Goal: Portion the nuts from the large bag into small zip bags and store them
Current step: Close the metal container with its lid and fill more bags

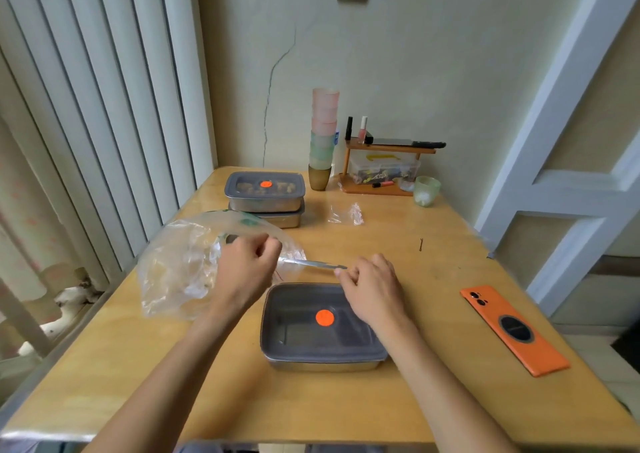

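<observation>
Small zip bag [313,264], contents not discernible, stretched edge-on between left hand [247,262] and right hand [372,286], each pinching one end, beside large bag [180,265] and above lidded container [322,345]: apparently being sealed; storing next would require lifting that lid.

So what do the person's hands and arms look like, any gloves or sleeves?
The left hand and right hand are bare: no gloves, rings or watch show. The forearms are bare too, with no sleeves in view down to the picture's lower edge, and no bracelets or markings on them.
</observation>
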Action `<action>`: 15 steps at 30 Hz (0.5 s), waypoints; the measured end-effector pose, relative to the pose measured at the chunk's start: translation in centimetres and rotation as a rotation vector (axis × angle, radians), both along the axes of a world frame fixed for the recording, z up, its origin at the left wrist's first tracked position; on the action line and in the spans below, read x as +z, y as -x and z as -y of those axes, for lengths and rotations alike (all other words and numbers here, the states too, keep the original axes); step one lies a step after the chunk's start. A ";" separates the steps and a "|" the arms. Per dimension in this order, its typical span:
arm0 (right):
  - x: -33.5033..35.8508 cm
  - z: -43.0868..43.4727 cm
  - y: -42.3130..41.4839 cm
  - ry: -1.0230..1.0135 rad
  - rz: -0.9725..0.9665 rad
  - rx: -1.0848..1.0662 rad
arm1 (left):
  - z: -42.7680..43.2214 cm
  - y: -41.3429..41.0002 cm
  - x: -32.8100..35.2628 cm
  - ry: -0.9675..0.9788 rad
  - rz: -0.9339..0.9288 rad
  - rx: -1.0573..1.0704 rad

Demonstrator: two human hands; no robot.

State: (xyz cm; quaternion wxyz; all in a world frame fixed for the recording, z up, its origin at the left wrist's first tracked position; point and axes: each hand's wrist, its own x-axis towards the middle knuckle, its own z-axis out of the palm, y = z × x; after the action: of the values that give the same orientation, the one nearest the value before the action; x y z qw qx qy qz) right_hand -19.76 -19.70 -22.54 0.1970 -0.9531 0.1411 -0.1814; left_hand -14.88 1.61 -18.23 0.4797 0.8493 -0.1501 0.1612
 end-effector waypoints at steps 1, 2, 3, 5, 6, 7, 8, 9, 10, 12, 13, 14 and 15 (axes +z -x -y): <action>0.2 -0.4 0.2 0.082 -0.033 -0.111 | 0.1 0.3 0.1 -0.070 -0.054 -0.099; 0.4 -0.7 0.4 0.132 -0.059 -0.205 | 0.3 0.9 0.2 -0.200 -0.094 -0.200; 0.6 -0.9 0.5 0.149 -0.080 -0.259 | 0.5 1.4 0.2 -0.347 -0.121 -0.291; 0.9 -1.2 0.7 0.170 -0.101 -0.280 | 0.9 2.5 0.4 -0.547 -0.203 -0.442; 1.0 -1.3 0.7 0.192 -0.090 -0.268 | 1.1 2.9 0.4 -0.620 -0.248 -0.500; 1.0 -1.4 0.9 0.214 -0.072 -0.254 | 1.1 3.1 0.6 -0.694 -0.278 -0.543; 1.1 -1.4 1.0 0.235 -0.052 -0.246 | 1.2 3.4 0.8 -0.772 -0.298 -0.568; 1.2 -1.5 1.1 0.255 -0.032 -0.243 | 1.3 3.6 1.1 -0.843 -0.308 -0.576; 1.3 -1.6 1.2 0.266 -0.015 -0.244 | 1.4 3.7 1.3 -0.892 -0.306 -0.575; 1.5 -1.8 1.3 0.261 0.005 -0.246 | 1.5 4.0 1.6 -0.931 -0.309 -0.571; 1.6 -1.8 1.3 0.252 0.015 -0.249 | 1.5 3.9 1.6 -0.933 -0.314 -0.567; 1.6 -1.7 1.2 0.240 0.033 -0.253 | 1.5 3.9 1.5 -0.931 -0.309 -0.563; 1.6 -1.7 1.2 0.225 0.062 -0.246 | 1.5 3.9 1.3 -0.926 -0.300 -0.558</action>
State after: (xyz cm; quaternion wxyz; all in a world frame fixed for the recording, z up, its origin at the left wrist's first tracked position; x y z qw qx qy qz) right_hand -20.93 -17.99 -20.99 0.0695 -0.9385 0.2294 -0.2484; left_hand -18.73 0.14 -16.93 0.0974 0.9131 -0.3541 -0.1772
